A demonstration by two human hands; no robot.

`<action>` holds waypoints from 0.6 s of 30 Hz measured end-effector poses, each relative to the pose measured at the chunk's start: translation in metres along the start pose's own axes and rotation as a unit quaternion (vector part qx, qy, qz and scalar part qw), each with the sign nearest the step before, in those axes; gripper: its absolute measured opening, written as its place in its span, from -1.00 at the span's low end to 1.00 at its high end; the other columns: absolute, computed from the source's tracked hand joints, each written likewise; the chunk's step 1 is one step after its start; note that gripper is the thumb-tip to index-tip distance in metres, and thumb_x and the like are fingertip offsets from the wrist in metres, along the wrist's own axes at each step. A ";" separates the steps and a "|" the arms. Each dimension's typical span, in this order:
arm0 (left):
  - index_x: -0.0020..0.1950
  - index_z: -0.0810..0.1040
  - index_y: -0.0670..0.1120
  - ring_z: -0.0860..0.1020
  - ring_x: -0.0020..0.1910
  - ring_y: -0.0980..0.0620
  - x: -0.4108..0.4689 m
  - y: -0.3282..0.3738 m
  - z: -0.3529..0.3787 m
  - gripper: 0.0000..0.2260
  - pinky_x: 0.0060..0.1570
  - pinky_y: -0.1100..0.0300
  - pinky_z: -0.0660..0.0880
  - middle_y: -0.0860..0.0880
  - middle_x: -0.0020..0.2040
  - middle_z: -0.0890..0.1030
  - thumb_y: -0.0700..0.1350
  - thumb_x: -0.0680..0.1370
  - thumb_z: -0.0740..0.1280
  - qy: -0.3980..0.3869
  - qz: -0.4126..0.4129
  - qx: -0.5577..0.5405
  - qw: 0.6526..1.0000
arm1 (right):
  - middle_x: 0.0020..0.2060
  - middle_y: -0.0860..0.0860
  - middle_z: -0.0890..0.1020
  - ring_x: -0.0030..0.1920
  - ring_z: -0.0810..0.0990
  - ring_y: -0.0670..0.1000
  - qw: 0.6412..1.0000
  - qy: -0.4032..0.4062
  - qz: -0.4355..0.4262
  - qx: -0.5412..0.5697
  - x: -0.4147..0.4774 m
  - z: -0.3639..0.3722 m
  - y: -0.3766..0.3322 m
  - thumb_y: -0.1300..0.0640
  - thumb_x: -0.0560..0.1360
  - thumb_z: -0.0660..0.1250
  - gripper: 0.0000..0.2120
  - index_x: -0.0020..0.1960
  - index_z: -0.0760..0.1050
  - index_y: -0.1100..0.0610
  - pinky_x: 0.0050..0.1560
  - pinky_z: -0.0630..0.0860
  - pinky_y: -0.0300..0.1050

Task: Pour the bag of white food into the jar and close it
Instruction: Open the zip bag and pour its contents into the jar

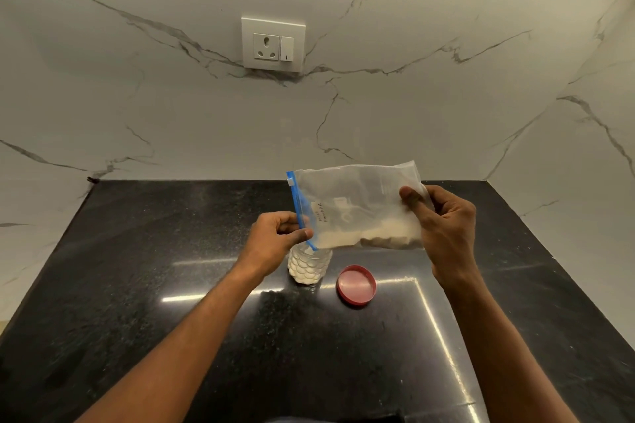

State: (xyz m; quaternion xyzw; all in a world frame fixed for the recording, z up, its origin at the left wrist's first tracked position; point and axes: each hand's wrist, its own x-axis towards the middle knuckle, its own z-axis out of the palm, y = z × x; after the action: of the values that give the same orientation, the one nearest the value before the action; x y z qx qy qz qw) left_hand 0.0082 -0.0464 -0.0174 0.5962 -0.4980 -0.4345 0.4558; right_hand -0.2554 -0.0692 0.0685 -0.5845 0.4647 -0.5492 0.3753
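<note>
Bag: clear plastic zip bag (357,206) with blue slider strip, pale powder settled along its lower edge, held sideways above the jar.
Jar: your textured clear jar (310,266), partly filled, on the glossy black counter (171,285).
Lid: round red cap (356,284), lying beside the jar.
Left hand: your left hand (275,237) pinches the zip end.
Right hand: your right hand (446,227) grips the bag's bottom end.

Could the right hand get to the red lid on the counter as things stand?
Probably not at once: the right hand is gripping the far end of the bag. The path itself looks free, since the red lid lies open side up on the counter just below it, beside the jar.
</note>
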 end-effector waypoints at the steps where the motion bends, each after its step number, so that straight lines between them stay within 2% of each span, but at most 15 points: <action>1: 0.20 0.70 -0.11 0.75 0.07 0.08 0.000 0.000 0.001 -0.79 0.11 0.13 0.68 -0.01 0.11 0.77 -0.22 0.57 0.50 -0.001 0.000 0.001 1.000 | -0.17 -0.04 0.76 -0.20 0.75 -0.02 1.000 -0.001 -0.002 -0.003 0.000 0.000 -0.001 0.02 0.55 0.48 -0.90 -0.02 0.70 0.05 -0.27 0.66 -0.23; 8: 0.22 0.70 -0.13 0.75 0.06 0.10 0.001 -0.001 0.003 -0.77 0.09 0.17 0.67 -0.01 0.11 0.77 -0.24 0.56 0.50 -0.001 -0.006 -0.008 1.000 | -0.14 -0.06 0.76 -0.17 0.76 -0.01 1.000 -0.009 -0.027 -0.003 0.000 0.003 -0.006 0.05 0.56 0.50 -0.97 -0.04 0.72 -0.07 -0.27 0.67 -0.22; 13: 0.22 0.70 -0.12 0.75 0.05 0.13 0.001 -0.004 0.002 -0.77 0.07 0.21 0.68 0.00 0.10 0.78 -0.25 0.56 0.49 0.000 -0.004 -0.018 1.000 | -0.14 -0.04 0.76 -0.16 0.77 0.01 1.000 -0.007 -0.027 -0.004 -0.001 0.005 -0.004 0.05 0.56 0.50 -0.97 -0.03 0.72 -0.05 -0.26 0.68 -0.20; 18: 0.24 0.70 -0.13 0.75 0.11 0.06 0.002 -0.004 0.003 -0.74 0.15 0.10 0.68 -0.04 0.14 0.77 -0.26 0.56 0.49 -0.004 -0.008 -0.025 1.000 | -0.14 -0.05 0.76 -0.14 0.77 0.02 1.000 0.007 -0.022 0.017 -0.001 0.006 -0.006 0.03 0.54 0.49 -0.97 -0.03 0.71 -0.05 -0.24 0.69 -0.19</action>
State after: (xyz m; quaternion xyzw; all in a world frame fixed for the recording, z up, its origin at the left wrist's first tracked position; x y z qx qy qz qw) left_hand 0.0062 -0.0486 -0.0223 0.5868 -0.4838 -0.4532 0.4650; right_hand -0.2483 -0.0666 0.0732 -0.5844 0.4449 -0.5691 0.3698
